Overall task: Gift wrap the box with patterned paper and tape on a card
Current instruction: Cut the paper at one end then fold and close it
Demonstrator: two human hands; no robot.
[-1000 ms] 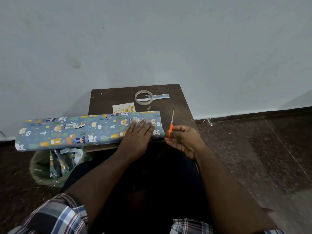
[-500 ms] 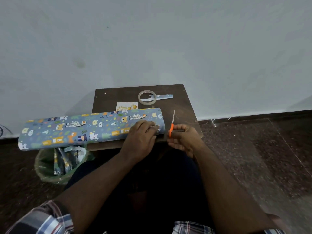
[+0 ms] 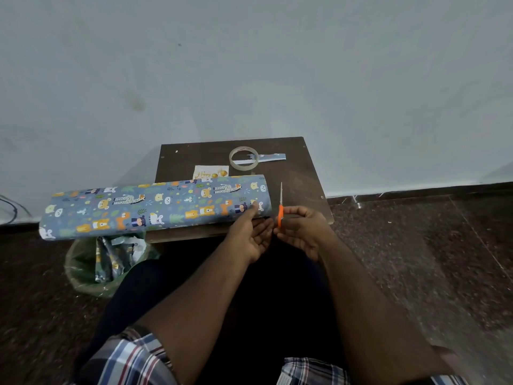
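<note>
A long roll of blue patterned paper with cartoon animals lies across the small dark table, its left end hanging past the edge. My left hand is at the roll's near right end, palm turned up, fingers straight, thumb touching the paper. Just right of it, my right hand grips orange-handled scissors, blades pointing away from me. A white greeting card peeks out behind the roll. A clear tape roll lies at the table's back. No box is visible.
A cut strip of patterned paper lies beside the tape roll. A green bin with paper scraps stands on the floor under the roll's left part. The wall rises right behind the table. A dark cable shows at far left.
My left hand has slid off the top of the roll to its near right edge and turned palm up. The right hand with the scissors has barely moved.
</note>
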